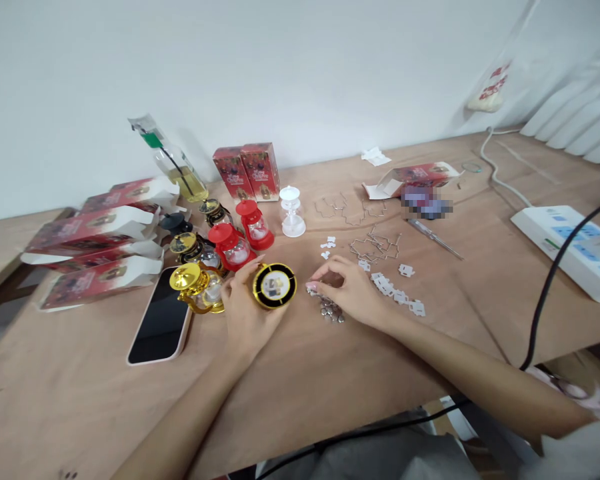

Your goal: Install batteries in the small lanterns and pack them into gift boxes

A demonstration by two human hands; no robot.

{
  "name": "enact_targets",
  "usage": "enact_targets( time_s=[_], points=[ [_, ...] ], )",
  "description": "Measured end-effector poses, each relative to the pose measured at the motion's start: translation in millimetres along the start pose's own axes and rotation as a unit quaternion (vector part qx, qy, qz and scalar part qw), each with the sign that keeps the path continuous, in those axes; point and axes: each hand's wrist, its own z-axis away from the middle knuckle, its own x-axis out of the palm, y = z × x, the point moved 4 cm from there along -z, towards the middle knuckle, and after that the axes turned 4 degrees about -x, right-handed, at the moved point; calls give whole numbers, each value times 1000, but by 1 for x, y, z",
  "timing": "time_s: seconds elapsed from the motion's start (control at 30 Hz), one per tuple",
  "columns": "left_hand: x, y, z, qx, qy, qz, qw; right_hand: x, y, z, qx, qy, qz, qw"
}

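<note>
Black-and-gold plastic, I'd judge, makes the lantern (275, 285) light, stiff and slick, best cradled round its sides as the left hand (253, 300) grasps it, base toward me, while the right hand (353, 287) pinches at silver discs (334, 313), catch unclear.

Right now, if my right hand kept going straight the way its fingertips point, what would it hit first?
Probably the round black-and-gold piece in your left hand, directly across from your right hand, though one view leaves their heights unclear.
</note>
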Motion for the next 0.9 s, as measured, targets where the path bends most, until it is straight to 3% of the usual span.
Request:
enact_targets(
  time_s=[0.13, 0.3, 0.43, 0.57, 0.7, 0.77, 0.83, 0.9],
  points=[
    [2, -8, -2, -10, -19, 69, 997, 2, 5, -2, -30, -45, 89, 995],
    [-2, 7, -9, 69, -44, 111, 990, 8, 8, 0, -75, -97, 196, 973],
    [-5, 14, -11, 98, -48, 111, 988, 11, 6, 1, -138, -101, 259, 951],
    [-2, 13, -9, 95, -66, 125, 985, 11, -2, 4, -243, -60, 302, 920],
    [0, 12, -7, 118, -91, 140, 979, -6, -17, 13, -299, 77, 173, 935],
    [0, 15, -7, 133, -106, 148, 974, -13, -24, 19, -328, 133, 116, 928],
    [0, 19, -6, 149, -123, 159, 968, -15, -30, 24, -353, 134, 110, 920],
    [0, 23, -5, 161, -140, 169, 962, -14, -32, 25, -352, 95, 133, 922]
  ],
)
